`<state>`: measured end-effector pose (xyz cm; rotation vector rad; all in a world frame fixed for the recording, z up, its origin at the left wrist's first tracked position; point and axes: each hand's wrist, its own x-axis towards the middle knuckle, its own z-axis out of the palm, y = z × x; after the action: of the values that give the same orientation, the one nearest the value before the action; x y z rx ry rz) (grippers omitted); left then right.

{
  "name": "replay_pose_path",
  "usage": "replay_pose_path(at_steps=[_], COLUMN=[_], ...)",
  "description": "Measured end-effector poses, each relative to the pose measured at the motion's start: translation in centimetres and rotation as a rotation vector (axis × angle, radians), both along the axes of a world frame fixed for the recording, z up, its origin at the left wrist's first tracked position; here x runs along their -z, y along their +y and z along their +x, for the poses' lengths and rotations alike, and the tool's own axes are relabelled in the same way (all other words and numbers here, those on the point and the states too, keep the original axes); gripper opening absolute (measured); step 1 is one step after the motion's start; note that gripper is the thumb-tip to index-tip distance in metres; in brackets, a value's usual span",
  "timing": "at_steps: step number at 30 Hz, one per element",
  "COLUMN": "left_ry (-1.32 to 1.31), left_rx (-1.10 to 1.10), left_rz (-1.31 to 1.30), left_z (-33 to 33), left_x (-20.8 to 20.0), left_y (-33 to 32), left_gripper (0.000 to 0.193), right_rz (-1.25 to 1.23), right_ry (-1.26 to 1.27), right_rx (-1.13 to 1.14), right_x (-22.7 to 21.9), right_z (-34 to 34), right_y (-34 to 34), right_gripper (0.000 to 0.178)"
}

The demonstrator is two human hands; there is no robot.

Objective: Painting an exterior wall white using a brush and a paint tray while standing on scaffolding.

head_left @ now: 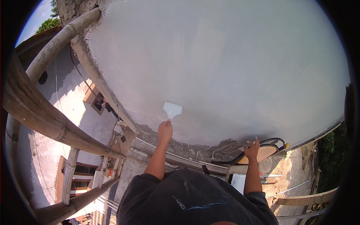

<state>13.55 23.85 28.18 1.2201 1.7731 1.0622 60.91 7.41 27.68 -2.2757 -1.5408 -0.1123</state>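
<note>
My left hand (165,131) is wrapped round the handle of a pale, wide-bladed putty knife (173,108). Its blade lies up against a smooth grey plastered wall (225,71), the edge pointing away from me. Further right, my right hand (252,149) is raised near the wall's lower edge, its fingers mostly curled and one pointing up. Something small and pale shows at those fingers, too small to name. A dark shadow falls on the plaster just beyond that hand.
Thick bamboo poles (56,116) cross the left side. Behind them stands a neighbouring wall (75,101) with a small window frame (94,99). Beside my right hand is a tan rounded thing with a black rim (262,151). A wooden beam (307,198) lies at lower right.
</note>
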Motion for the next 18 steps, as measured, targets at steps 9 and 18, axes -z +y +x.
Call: replay_pose_path(at_steps=[9, 18], left_ry=[-0.574, -0.293], left_rx=[0.056, 0.054], left_rz=[0.372, 0.037], left_z=[-1.3, -0.7], left_x=[-9.1, 2.4], left_y=[1.0, 0.5], left_gripper=[0.040, 0.045], right_rz=[0.003, -0.013], right_ry=[-0.017, -0.015], right_rx=[-0.021, -0.006], right_x=[0.3, 0.0], right_z=[0.1, 0.1], right_y=[-0.1, -0.3], right_gripper=[0.038, 0.040])
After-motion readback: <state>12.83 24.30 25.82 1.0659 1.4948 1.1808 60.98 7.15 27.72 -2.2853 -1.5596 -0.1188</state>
